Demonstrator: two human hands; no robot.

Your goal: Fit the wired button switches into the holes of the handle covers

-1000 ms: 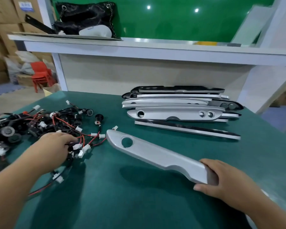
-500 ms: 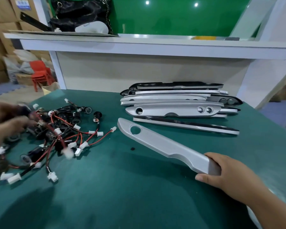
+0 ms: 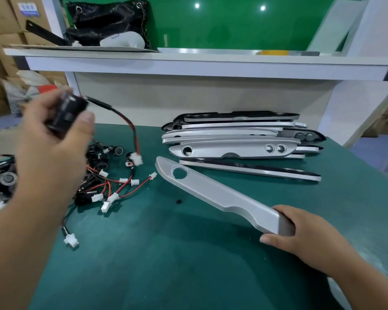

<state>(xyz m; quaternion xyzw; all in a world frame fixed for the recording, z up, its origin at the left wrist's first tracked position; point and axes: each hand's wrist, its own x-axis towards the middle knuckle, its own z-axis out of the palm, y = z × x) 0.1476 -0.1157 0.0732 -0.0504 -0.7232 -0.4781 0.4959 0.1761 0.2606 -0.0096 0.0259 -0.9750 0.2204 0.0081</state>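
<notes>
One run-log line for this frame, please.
left hand: holds wired button switch, raised | right hand: grips silver handle cover by its end | status: switch not yet fitted

Bright overhead light; blurred left hand (image 3: 54,139).

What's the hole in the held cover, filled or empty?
Empty. Green table shows through the hole in the cover; the left hand holds the switch apart.

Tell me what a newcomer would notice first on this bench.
The left hand, raised at the left, grips a black button switch whose red-and-black wire dangles to a white connector. The right hand holds one end of a silver handle cover angled across the green table. Behind it lies a stack of covers.
</notes>
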